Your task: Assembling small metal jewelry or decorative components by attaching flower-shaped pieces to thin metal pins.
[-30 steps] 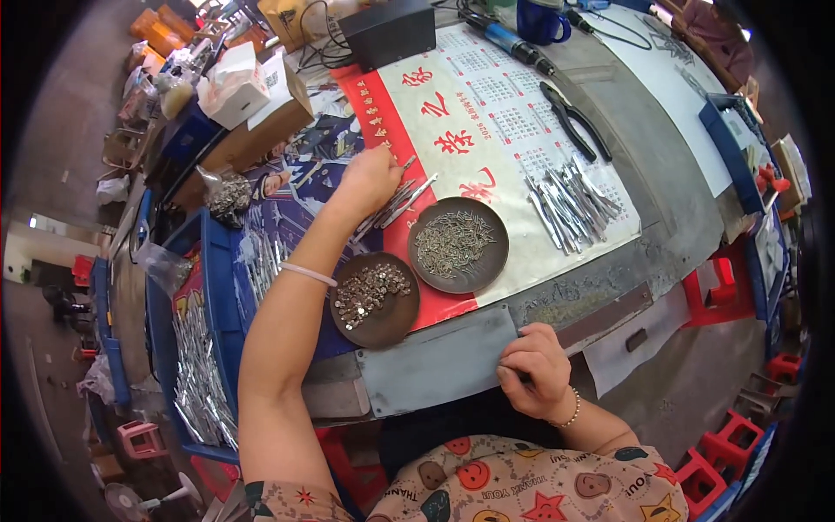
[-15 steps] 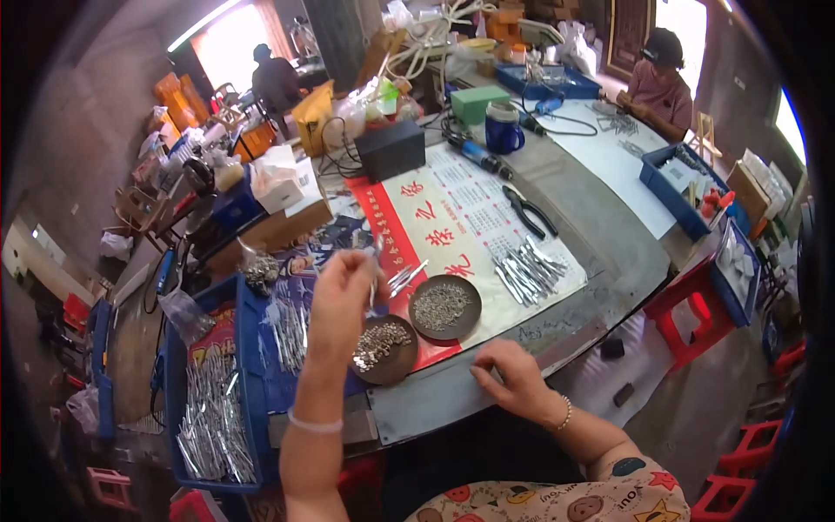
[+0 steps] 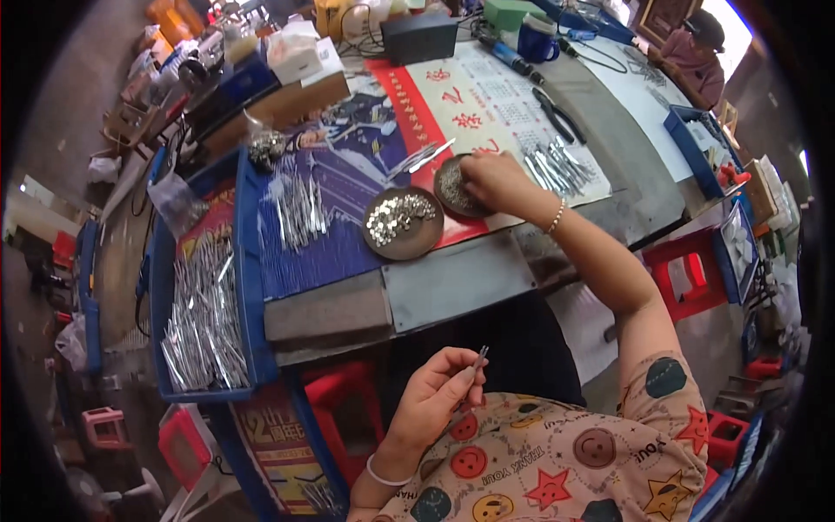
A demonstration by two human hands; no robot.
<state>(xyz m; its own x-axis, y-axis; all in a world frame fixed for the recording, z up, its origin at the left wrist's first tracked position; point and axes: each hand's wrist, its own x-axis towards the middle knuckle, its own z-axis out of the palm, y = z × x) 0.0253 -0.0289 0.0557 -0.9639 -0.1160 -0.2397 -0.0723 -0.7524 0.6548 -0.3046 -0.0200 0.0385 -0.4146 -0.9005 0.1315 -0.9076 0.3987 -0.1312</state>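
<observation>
Left hand (image 3: 430, 396) pinched a slim metal piece (image 3: 482, 357) above the lap (image 3: 531, 357), tip exposed, likely for access. Right hand (image 3: 500, 181) reached into a parts dish (image 3: 467, 211); fingertips hidden, grip undetermined. 2nd dish (image 3: 409, 245) sat just beside, presumably for reach.

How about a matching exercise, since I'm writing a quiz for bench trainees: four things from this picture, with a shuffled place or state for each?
Things:
1. left hand
2. right hand
3. pliers
4. mug

Places and states:
A. at the dish of tiny metal parts
B. blue, beside the green box
C. pinching a slim metal piece
D. black, lying at the edge of the calendar sheet

Right pairs: 1-C, 2-A, 3-D, 4-B
</observation>
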